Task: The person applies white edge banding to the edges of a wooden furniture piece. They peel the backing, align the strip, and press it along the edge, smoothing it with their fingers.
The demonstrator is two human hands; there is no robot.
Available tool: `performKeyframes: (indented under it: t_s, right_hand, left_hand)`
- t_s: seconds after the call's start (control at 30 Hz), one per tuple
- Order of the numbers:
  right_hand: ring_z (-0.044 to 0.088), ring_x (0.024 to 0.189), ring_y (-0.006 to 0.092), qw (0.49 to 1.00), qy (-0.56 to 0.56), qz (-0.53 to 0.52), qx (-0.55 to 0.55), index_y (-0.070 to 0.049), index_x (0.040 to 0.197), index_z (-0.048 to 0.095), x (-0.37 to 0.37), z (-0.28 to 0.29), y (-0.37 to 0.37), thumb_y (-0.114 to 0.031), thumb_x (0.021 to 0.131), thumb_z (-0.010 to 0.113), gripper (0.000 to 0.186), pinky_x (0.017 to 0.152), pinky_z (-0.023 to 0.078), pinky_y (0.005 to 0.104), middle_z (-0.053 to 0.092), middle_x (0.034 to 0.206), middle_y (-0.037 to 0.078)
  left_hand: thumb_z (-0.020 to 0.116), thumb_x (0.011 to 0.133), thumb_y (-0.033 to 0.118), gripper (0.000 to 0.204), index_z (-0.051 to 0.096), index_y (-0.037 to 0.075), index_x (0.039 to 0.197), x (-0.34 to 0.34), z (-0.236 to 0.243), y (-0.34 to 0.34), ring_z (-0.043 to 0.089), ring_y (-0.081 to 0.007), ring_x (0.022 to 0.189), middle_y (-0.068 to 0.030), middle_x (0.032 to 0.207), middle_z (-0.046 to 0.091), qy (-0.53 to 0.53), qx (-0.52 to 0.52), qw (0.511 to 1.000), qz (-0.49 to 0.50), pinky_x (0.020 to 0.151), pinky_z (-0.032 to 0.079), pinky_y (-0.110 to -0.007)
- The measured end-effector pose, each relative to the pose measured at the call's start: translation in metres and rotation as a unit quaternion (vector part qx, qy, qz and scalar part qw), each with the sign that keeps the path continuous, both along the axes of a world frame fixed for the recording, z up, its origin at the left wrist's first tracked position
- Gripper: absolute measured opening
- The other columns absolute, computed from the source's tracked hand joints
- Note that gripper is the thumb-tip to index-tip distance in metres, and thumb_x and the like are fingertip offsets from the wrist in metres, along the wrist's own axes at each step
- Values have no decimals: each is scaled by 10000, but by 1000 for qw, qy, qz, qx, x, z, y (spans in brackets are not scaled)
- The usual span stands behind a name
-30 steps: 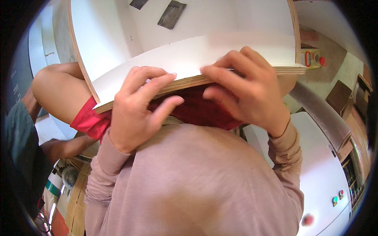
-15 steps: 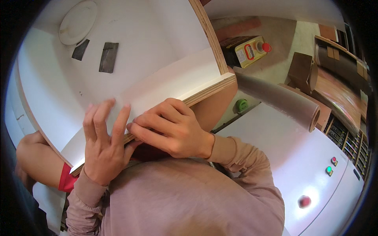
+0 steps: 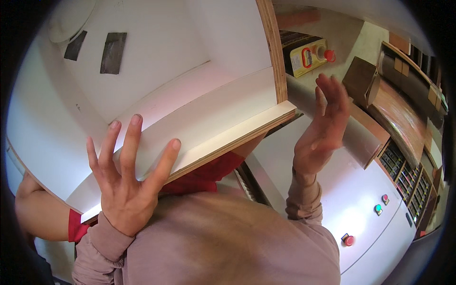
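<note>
A white box-like piece with bare plywood edges (image 3: 228, 154) lies in front of me and takes up the upper left. My left hand (image 3: 130, 190) is spread over its near edge, fingers apart, with nothing visible in it. Well off the box to the right, my right hand (image 3: 322, 126) is raised in the air, its fingers stretched out and holding nothing. Inside the box are a dark rectangular strip (image 3: 113, 53), a smaller dark piece (image 3: 75, 45) and a round whitish dish (image 3: 69, 21), partly cut off by the picture's rim.
Beyond my right hand stands a rectangular tin (image 3: 308, 57) with a red cap. A large roll (image 3: 363, 142) lies at the right, by a white cabinet (image 3: 285, 175) with red and green buttons (image 3: 378, 209). Farther right are a brown carton (image 3: 359, 80) and a rack of small parts (image 3: 407, 179).
My right hand has left the near edge of the box and swung out to the right, opening. The left hand has spread its fingers. The view has shifted somewhat.
</note>
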State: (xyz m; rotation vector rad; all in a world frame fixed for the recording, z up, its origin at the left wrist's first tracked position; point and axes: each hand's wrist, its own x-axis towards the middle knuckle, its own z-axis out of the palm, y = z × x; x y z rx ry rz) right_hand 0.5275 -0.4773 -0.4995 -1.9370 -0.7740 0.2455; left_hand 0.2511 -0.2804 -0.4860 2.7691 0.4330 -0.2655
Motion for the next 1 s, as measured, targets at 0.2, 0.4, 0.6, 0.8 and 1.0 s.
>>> performKeyframes:
  t_s: [0.2, 0.4, 0.6, 0.8, 1.0]
  right_hand:
    - [562, 1381, 384, 976, -105, 3, -188, 64, 1634, 360, -13, 5, 46, -675, 1105, 439, 913, 1167, 424, 491, 534, 1517, 294]
    - [751, 879, 363, 976, -13, 43, -214, 41, 1433, 622, -13, -7, 57, -427, 1176, 470, 555, 835, 580, 413, 764, 980, 217]
    - [666, 1298, 372, 929, -125, 91, -336, 16, 1577, 523, 6, -23, 32, -264, 1194, 422, 485, 1110, 515, 463, 650, 1484, 237]
    - [682, 1151, 306, 904, -363, 118, -193, 17, 1465, 617, -34, 11, 62, -106, 1051, 730, 447, 1031, 541, 413, 705, 1259, 183]
    - [640, 963, 308, 829, -119, 530, -134, -44, 1309, 713, -142, 20, 106, -203, 812, 913, 558, 836, 521, 437, 668, 1152, 108]
  left_hand:
    - [655, 1009, 229, 538, 627, 471, 1488, -1, 1, 0, 410, -402, 1542, -140, 1701, 448, -1, -12, 1000, -5, 1301, 172, -690]
    - [634, 997, 246, 561, 613, 462, 1514, -1, -1, 2, 415, -406, 1539, -142, 1709, 442, -11, -23, 1000, -8, 1286, 182, -720]
    - [620, 982, 317, 597, 553, 304, 1575, -6, -11, 1, 421, -416, 1528, -175, 1712, 419, -77, -59, 995, 0, 1133, 346, -813]
    - [665, 954, 311, 551, 583, 268, 1497, -29, -22, -12, 480, -362, 1412, -109, 1574, 507, -196, 24, 979, 43, 1173, 393, -743]
    - [943, 736, 237, 598, 693, 122, 1267, -130, 18, -13, 541, -338, 1249, -139, 1321, 589, -132, -10, 958, 254, 1064, 475, -594]
